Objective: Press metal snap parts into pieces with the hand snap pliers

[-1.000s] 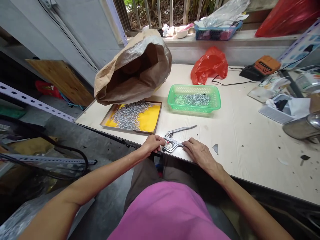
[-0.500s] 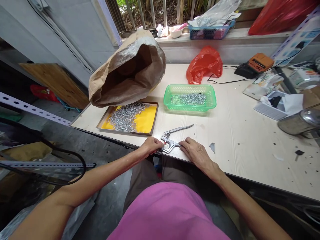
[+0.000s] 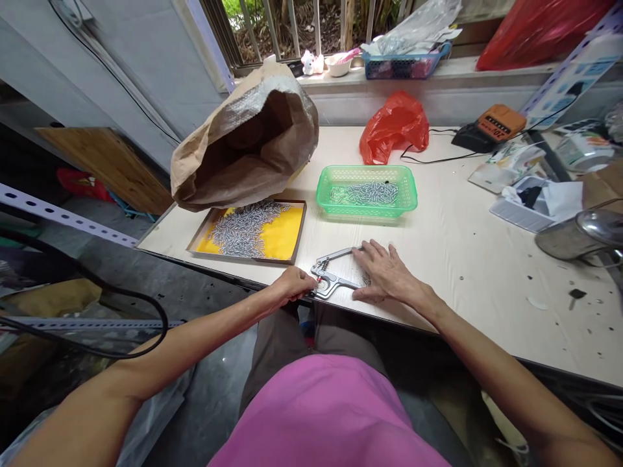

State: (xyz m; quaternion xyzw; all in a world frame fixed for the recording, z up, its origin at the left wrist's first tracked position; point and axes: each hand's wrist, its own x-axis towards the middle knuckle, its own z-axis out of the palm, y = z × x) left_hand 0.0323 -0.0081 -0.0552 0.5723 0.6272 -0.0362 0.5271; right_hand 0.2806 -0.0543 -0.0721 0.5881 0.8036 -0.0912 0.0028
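A pair of silver snap pliers (image 3: 331,283) lies at the table's front edge, its handles spread apart. It has a C-shaped jaw, a coil spring and a small red part. My left hand (image 3: 294,284) is closed in a pinch right at the jaw; whatever is between the fingertips is too small to make out. Over the handle ends lies my right hand (image 3: 387,272), fingers spread, with fingertips at the upper handle and the thumb by the lower one. Small silver metal pieces (image 3: 243,230) are heaped in a shallow yellow-lined tray (image 3: 287,241).
Behind the pliers stands a green plastic basket (image 3: 365,211) with more small metal pieces. An open brown paper bag (image 3: 243,143) leans over the tray. Farther back are a red plastic bag (image 3: 395,126) and an orange-black charger (image 3: 491,128). A metal mug (image 3: 579,233) stands at right.
My right hand has spread out and moved up from the lower handle so that it now spans both handle ends. My left hand keeps its pinch at the jaw.
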